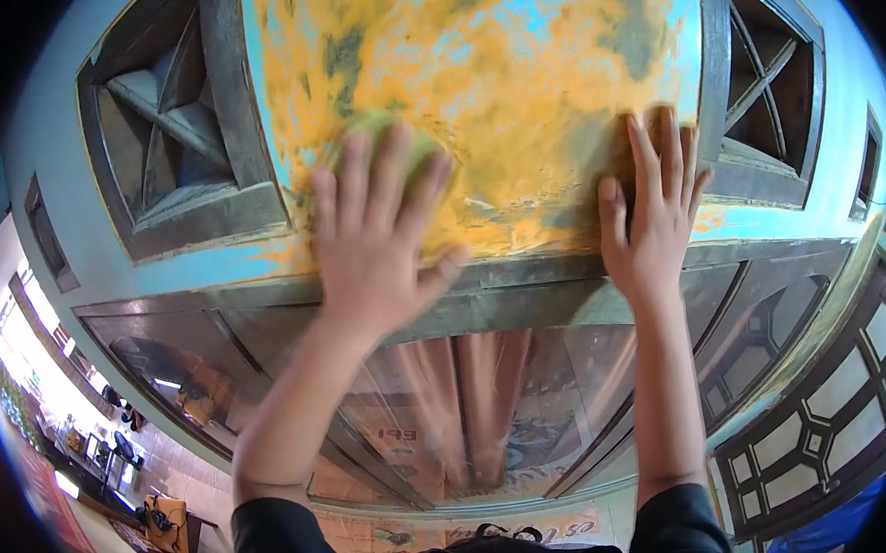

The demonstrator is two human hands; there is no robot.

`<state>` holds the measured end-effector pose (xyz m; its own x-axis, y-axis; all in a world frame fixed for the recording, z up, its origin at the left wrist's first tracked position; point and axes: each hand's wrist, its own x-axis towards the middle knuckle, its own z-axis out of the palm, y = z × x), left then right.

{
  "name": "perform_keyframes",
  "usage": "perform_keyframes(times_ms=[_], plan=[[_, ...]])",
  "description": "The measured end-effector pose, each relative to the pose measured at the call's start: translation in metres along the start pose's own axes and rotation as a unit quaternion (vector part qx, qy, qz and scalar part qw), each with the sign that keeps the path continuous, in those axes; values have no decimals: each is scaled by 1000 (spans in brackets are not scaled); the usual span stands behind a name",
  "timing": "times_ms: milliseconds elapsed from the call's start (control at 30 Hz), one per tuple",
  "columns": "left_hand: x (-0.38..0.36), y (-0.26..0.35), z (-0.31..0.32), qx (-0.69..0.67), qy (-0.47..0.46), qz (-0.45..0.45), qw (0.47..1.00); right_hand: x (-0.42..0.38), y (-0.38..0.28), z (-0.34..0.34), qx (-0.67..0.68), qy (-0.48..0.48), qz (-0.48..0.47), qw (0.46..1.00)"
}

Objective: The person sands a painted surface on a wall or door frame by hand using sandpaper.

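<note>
My left hand (375,220) lies flat with fingers spread, blurred by motion, over a round yellow-green pad (421,142) against the wall panel. The pad is mostly hidden under the palm, so its exact kind cannot be made out. The wall panel (524,92) is patchy orange, with light blue and dark grey showing through. To the right, my right hand (652,205) rests with its fingers stretched upward on the panel's lower right part. Nothing shows in that hand.
Dark wooden vent frames (169,116) (768,69) flank the panel. Below runs a dark wooden ledge (523,282) above glass panes with a brown curtain (495,404). A brown bag (165,521) sits at lower left; a paned door (831,406) stands at lower right.
</note>
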<state>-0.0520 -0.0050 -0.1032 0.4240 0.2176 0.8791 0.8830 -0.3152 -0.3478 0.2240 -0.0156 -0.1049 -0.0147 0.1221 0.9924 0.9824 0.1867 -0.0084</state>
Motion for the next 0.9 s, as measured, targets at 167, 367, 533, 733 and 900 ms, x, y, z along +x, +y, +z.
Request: perform_keyframes(times_ms=[167, 367, 533, 733, 900], plan=[[-42, 0, 11, -14, -16, -34, 999, -64, -22, -2, 27, -80, 65, 994], [-35, 18, 13, -58, -38, -78, 995, -66, -29, -6, 61, -101, 78, 990], [-18, 22, 6, -64, -21, -91, 994, -71, -25, -2, 64, -100, 68, 991], [-52, 58, 15, -66, -74, -93, 991, -73, -22, -3, 69, -115, 67, 989], [-15, 24, -4, -50, -25, -145, 988, -75, -19, -3, 70, -113, 59, 989]])
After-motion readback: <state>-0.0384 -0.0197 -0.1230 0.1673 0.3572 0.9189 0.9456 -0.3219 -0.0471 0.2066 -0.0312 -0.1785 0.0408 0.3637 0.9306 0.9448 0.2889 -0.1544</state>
